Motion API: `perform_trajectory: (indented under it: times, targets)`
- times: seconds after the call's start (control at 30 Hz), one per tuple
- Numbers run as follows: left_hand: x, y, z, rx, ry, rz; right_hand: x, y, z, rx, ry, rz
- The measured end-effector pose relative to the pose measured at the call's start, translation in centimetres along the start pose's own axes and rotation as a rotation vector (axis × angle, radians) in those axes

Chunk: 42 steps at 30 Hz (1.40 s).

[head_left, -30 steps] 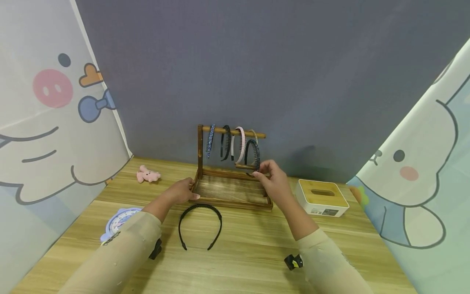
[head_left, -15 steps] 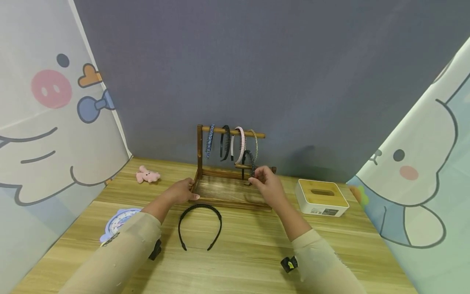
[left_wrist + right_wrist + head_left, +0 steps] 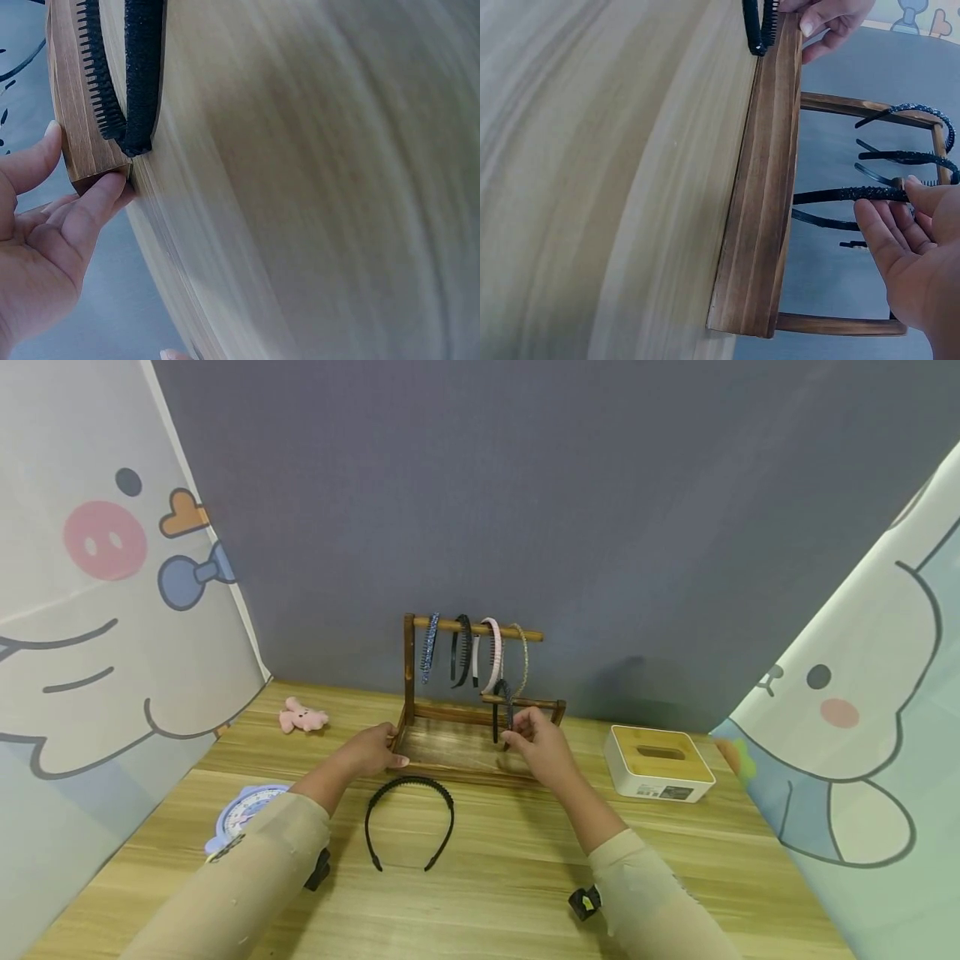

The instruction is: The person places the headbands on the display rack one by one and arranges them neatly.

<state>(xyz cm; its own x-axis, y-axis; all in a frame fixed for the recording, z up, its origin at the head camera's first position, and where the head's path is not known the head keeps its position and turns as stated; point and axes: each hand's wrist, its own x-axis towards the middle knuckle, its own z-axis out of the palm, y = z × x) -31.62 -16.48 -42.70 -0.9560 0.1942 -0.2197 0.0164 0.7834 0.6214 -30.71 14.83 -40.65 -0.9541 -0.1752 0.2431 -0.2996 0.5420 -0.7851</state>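
Note:
A wooden headband stand (image 3: 408,664) rises at the back of the table, with a tray base and two bars. At its left end, my left hand (image 3: 369,750) grips the tray's corner between thumb and fingers. My right hand (image 3: 542,745) pinches one leg of a dark glittery headband (image 3: 503,692), which hangs over the short lower bar (image 3: 534,702). In the right wrist view that headband (image 3: 855,194) runs between the thumb and fingers. Blue (image 3: 429,647), black (image 3: 464,647), pink (image 3: 495,652) and gold (image 3: 524,660) headbands hang on the upper bar.
A black toothed headband (image 3: 408,779) lies on the table in front of the stand. To the right stands a white tissue box (image 3: 660,764) with a wooden lid. A pink plush toy (image 3: 303,717) and a blue clock-like dial (image 3: 243,810) are on the left.
My right hand has moved left and down, sliding the dark headband leftward along the lower bar, where it now hangs lower. The left hand has stayed on the stand.

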Motion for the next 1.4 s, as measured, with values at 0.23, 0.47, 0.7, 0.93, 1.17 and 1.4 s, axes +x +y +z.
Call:
perform_trajectory:
  times: [0.23, 0.47, 0.7, 0.93, 1.17, 1.4]
  targets:
    - [0.1, 0.0, 0.0, 0.007, -0.004, 0.001, 0.0, 0.3, 0.3, 0.019, -0.015, 0.019]
    - [0.0, 0.1, -0.1, -0.004, -0.004, 0.006, 0.2, 0.5, 0.4, 0.027, -0.017, 0.028]
    - [0.0, 0.2, -0.1, 0.015, 0.011, 0.030, 0.4, 0.6, 0.4, 0.082, -0.037, 0.064]
    - [0.0, 0.2, -0.2, 0.020, 0.009, 0.021, 0.2, 0.7, 0.3, 0.094, -0.040, 0.081]
    - [0.0, 0.1, -0.1, 0.020, 0.014, 0.019, -0.2, 0.9, -0.3, 0.074, -0.025, 0.074]
    - [0.0, 0.0, 0.0, 0.022, 0.017, 0.014, -0.8, 1.2, -1.9, 0.026, 0.044, 0.042]
